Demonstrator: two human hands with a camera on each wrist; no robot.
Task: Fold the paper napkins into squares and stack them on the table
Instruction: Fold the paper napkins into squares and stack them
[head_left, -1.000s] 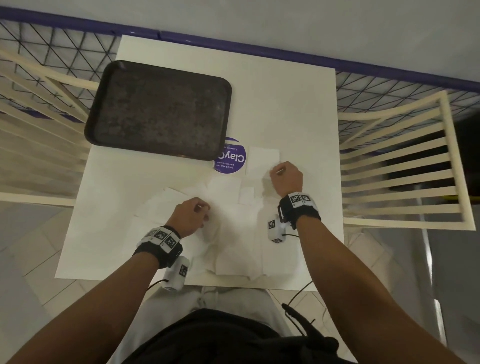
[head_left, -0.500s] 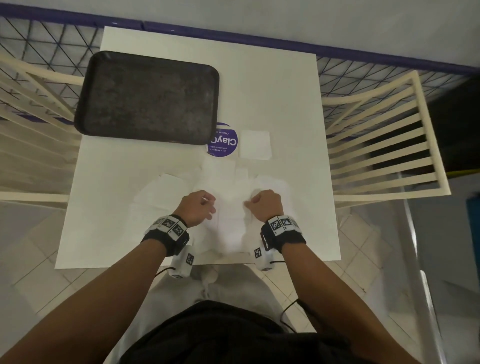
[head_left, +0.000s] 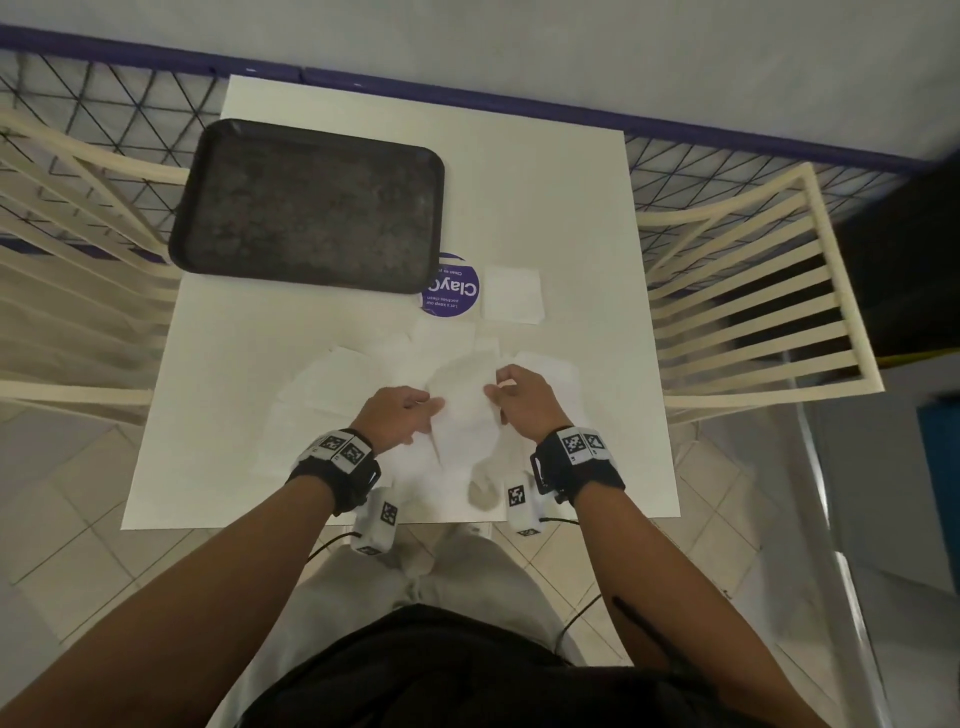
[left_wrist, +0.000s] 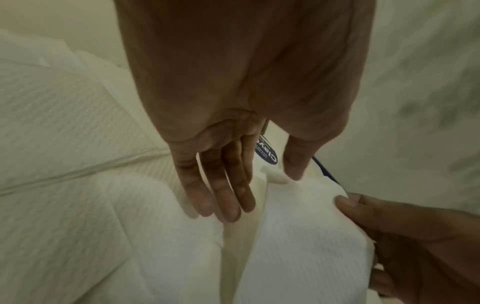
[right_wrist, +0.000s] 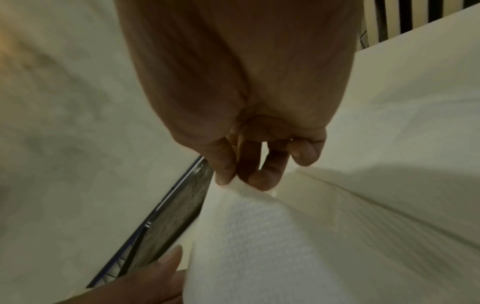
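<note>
A white embossed paper napkin (head_left: 464, 395) is held raised over loose napkins, nearer the person than the round purple sticker (head_left: 451, 291). The left hand (head_left: 394, 420) pinches its left edge between thumb and straight fingers; the right hand (head_left: 522, 397) pinches its right corner. Only the head view shows the folded square napkin (head_left: 512, 295) just right of the sticker, and the dark speckled rectangular tray (head_left: 311, 205).

The left hand (left_wrist: 233, 123) pinches a raised fold of a white embossed napkin (left_wrist: 298, 236), thumb opposite fingers (left_wrist: 223, 197); the right hand (left_wrist: 415, 236) pinches its other edge.
</note>
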